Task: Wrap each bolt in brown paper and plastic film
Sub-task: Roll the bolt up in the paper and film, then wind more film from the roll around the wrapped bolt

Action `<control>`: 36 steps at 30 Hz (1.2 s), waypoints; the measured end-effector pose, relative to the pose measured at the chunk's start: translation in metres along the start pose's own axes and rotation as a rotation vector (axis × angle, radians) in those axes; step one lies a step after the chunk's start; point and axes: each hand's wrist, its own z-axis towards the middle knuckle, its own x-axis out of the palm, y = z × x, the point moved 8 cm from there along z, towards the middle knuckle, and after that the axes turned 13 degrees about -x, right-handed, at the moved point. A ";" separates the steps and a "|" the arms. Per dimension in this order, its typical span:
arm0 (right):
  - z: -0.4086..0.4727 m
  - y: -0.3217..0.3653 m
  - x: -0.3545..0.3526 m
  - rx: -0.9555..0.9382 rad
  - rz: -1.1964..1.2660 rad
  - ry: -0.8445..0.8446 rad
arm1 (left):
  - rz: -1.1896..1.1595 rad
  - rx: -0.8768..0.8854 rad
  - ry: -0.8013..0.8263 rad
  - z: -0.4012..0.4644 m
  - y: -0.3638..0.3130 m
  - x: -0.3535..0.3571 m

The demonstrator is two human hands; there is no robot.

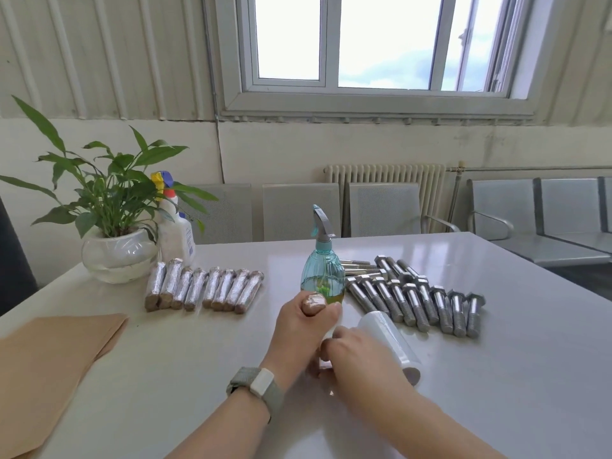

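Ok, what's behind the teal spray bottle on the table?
Behind the teal spray bottle, a few bare bolts lie on the table, their threaded ends poking out to its right. The bottle covers their other ends, so the count is unclear. Farther back stand grey chairs.

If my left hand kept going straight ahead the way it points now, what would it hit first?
Most likely the teal spray bottle, which stands just beyond the left hand gripping the paper-wrapped bolt. Depth is hard to judge, so the gap between them is uncertain.
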 end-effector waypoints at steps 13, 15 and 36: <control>-0.043 -0.103 -0.005 0.473 0.473 0.105 | 0.075 -0.041 0.015 -0.001 0.007 0.005; -0.039 -0.101 -0.003 0.484 0.527 0.111 | 0.063 -0.072 0.021 -0.002 0.012 0.004; -0.004 -0.070 -0.018 0.539 1.502 -0.192 | 0.058 -0.076 0.308 -0.018 0.010 0.017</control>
